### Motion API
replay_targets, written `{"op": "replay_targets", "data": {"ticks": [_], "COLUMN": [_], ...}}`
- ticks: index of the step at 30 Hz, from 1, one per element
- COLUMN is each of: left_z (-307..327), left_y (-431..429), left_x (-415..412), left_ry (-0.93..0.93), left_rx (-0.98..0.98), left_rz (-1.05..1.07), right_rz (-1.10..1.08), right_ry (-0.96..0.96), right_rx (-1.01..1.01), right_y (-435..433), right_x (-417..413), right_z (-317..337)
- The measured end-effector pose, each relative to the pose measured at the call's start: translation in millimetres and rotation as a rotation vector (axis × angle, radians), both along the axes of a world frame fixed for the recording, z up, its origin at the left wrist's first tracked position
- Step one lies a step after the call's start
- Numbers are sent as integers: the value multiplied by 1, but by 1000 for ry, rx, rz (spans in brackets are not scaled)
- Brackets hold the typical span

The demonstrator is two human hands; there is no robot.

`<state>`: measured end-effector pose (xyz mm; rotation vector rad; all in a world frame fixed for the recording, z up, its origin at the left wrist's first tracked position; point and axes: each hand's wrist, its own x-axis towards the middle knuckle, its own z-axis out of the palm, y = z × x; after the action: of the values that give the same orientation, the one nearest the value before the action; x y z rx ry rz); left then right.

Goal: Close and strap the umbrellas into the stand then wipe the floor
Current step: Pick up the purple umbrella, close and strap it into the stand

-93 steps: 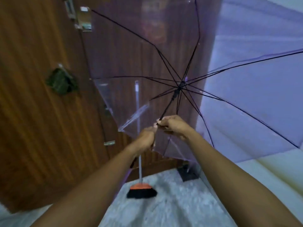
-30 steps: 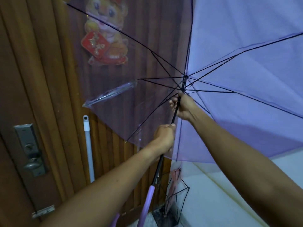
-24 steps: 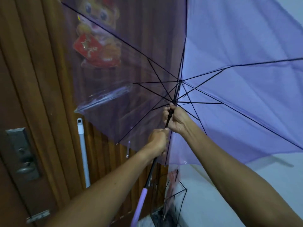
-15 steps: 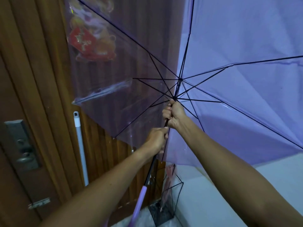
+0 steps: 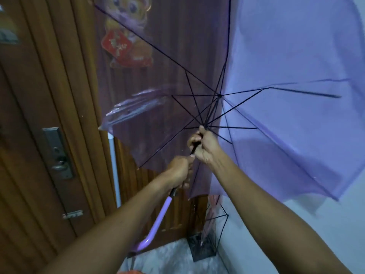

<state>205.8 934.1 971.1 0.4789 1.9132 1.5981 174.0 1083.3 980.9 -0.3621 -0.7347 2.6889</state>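
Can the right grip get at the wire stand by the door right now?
Probably not yet: the right grip holds the open umbrella by its shaft, and the wire stand sits low on the floor, below the spread canopy.

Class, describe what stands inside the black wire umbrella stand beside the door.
A folded pinkish umbrella leans inside the wire stand. Its top is hidden behind the open purple umbrella.
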Motion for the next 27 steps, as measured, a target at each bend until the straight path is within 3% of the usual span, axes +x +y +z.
{"op": "replay_targets", "data": {"ticks": [4,8,14,17,23,27], "left_z": [-10,-21,-17,-16,-2,12], "left_y": [8,17,-1,-11,-15,-12], "left_x": [15,30,44,47,26,17], "left_ry": [-3,96,-43,11,-4,-49], "left_rx": [-10,-41,-67,-47,-4,34], "left_rz": [50,68,-132,-77,35,78], "right_rz": [153,43,-76,-123,-88,96], "right_ry": [-19,-77,-117,-116,-48,-46], "right_rx": [13,104,209,239,105,34], "right_y": [-2,3,28,35,-1,-39], "right_x": [16,23,23,14,10,16], "right_z": [-18,-18,10,22,20,1]}}
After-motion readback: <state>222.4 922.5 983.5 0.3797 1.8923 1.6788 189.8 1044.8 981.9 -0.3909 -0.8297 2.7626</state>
